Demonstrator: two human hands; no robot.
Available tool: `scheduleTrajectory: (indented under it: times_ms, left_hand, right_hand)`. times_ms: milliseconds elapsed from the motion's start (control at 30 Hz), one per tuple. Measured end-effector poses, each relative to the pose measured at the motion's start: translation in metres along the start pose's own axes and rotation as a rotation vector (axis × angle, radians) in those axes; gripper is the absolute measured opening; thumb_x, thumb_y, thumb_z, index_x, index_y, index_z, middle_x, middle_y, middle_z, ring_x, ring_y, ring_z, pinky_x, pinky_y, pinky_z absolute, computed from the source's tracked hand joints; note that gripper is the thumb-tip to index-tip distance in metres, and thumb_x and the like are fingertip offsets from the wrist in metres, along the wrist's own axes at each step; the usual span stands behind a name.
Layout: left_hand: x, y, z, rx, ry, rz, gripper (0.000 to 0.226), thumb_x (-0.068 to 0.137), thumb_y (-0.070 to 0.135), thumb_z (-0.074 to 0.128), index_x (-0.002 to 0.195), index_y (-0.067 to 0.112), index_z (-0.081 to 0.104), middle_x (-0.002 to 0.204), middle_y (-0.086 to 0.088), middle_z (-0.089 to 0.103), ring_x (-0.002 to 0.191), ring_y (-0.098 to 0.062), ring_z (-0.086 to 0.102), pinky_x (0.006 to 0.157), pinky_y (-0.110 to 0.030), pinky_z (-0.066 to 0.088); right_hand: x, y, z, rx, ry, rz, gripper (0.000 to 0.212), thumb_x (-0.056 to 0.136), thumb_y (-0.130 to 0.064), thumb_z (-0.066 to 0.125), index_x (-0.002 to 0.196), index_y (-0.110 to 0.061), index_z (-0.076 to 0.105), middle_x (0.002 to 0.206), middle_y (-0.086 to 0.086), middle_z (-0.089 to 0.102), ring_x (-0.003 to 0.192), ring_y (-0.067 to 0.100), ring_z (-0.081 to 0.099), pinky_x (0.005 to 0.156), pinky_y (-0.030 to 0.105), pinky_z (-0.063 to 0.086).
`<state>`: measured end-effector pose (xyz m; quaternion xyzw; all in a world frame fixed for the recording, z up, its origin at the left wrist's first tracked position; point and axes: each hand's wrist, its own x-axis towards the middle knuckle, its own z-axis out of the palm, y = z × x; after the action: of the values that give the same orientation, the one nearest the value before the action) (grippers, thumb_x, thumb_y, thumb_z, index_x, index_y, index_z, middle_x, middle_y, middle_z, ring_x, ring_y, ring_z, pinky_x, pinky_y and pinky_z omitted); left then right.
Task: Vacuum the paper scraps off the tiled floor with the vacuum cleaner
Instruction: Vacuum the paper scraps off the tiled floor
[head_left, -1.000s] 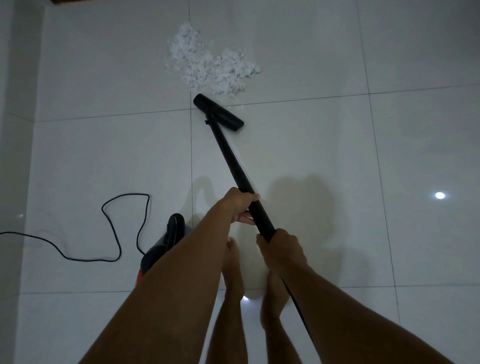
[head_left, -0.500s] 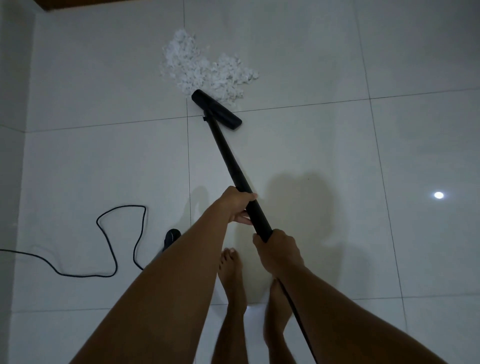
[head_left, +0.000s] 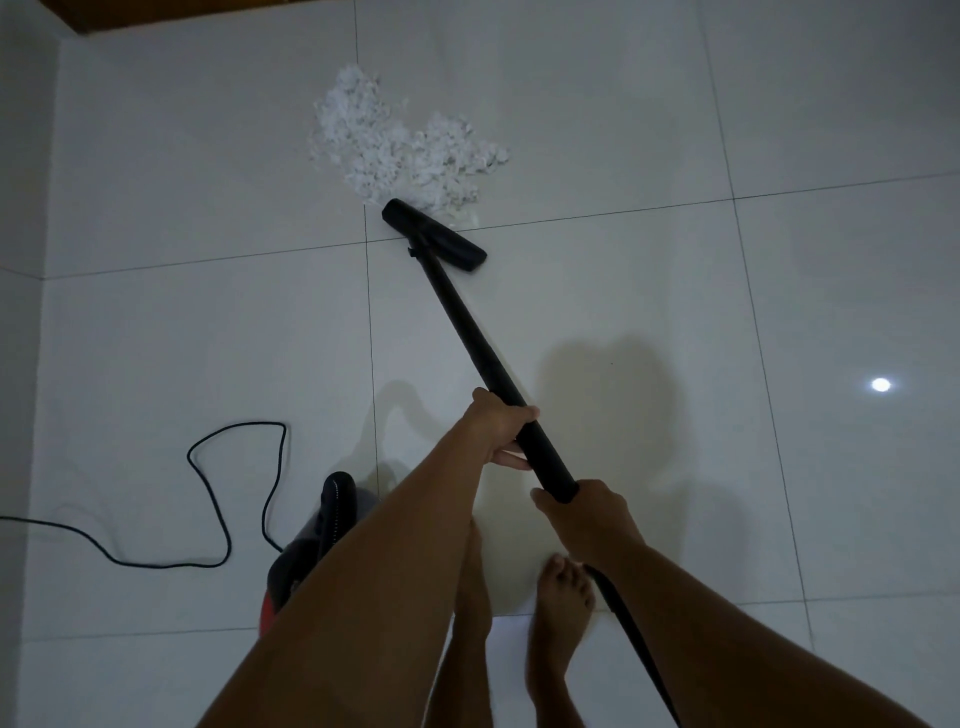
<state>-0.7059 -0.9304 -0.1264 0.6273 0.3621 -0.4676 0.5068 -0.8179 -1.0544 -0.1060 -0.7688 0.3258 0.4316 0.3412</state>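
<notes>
**Floor nozzle being set against the edge of the scrap pile**

A black vacuum wand (head_left: 488, 364) is being gripped by both bare hands. The left hand (head_left: 498, 423) is being wrapped around the wand's middle, fingers curled under it; the right hand (head_left: 582, 512) is being closed around the wand's lower end, nearer the body, where a black hose (head_left: 631, 639) is being led away past the right foot (head_left: 558, 605).

The black floor nozzle (head_left: 434, 235) is being rested on the white tiled floor (head_left: 623, 291), lying across a grout line, with its far edge touching the near fringe of the pile of white paper scraps (head_left: 400, 145). The rest of the pile is being left spread beyond the nozzle.

The red and black vacuum cleaner body (head_left: 311, 540) is being partly hidden behind the left forearm, well back from the nozzle and left of the feet. A black power cord (head_left: 223, 499) is being looped across the tiles further left of it.
</notes>
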Motion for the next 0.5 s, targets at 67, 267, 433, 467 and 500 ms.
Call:
scheduleTrajectory:
  times_ms: [67, 267, 433, 467, 500]
  left_hand:
    - [-0.002, 0.003, 0.007, 0.025, -0.004, -0.008, 0.059, 0.091, 0.015, 0.071, 0.136, 0.011, 0.033, 0.106, -0.017, 0.066, 0.082, -0.027, 0.073, 0.069, -0.051, 0.063]
    - [-0.013, 0.000, 0.020, 0.197, 0.019, -0.028, 0.040, 0.093, 0.015, 0.065, 0.126, 0.005, 0.045, 0.095, -0.017, 0.067, 0.077, -0.026, 0.071, 0.070, -0.051, 0.062]
    - [-0.032, -0.017, 0.016, 0.262, 0.046, -0.041, 0.040, 0.093, 0.019, 0.064, 0.127, 0.009, 0.046, 0.101, -0.017, 0.067, 0.081, -0.025, 0.070, 0.063, -0.045, 0.063]
    - [-0.036, -0.021, 0.014, 0.266, 0.057, -0.029, 0.042, 0.092, 0.021, 0.067, 0.127, 0.010, 0.047, 0.102, -0.017, 0.067, 0.082, -0.025, 0.070, 0.059, -0.042, 0.063]
    - [-0.041, -0.026, 0.011, 0.267, 0.074, -0.011, 0.045, 0.090, 0.024, 0.070, 0.126, 0.010, 0.047, 0.103, -0.016, 0.067, 0.082, -0.026, 0.070, 0.056, -0.039, 0.062]
  right_hand:
    - [0.001, 0.005, -0.005, 0.039, -0.019, 0.013, 0.037, 0.087, -0.054, 0.067, 0.098, -0.019, 0.062, 0.074, 0.000, 0.068, 0.057, 0.013, 0.064, 0.061, 0.031, 0.058]
    - [-0.021, 0.014, -0.001, 0.185, -0.112, 0.054, 0.034, 0.090, -0.045, 0.069, 0.092, -0.011, 0.065, 0.054, -0.004, 0.058, 0.039, 0.008, 0.053, 0.043, 0.020, 0.041]
    - [-0.056, 0.009, 0.005, 0.337, -0.229, 0.131, 0.032, 0.093, -0.038, 0.066, 0.086, -0.008, 0.061, 0.043, -0.003, 0.054, 0.032, 0.012, 0.050, 0.039, 0.018, 0.040]
    - [-0.065, 0.007, 0.004, 0.393, -0.279, 0.168, 0.032, 0.094, -0.037, 0.066, 0.083, -0.008, 0.058, 0.044, -0.001, 0.053, 0.034, 0.015, 0.049, 0.041, 0.019, 0.041]
    - [-0.072, 0.006, 0.005, 0.451, -0.323, 0.197, 0.031, 0.094, -0.036, 0.065, 0.081, -0.009, 0.056, 0.046, 0.001, 0.053, 0.036, 0.017, 0.048, 0.043, 0.021, 0.042]
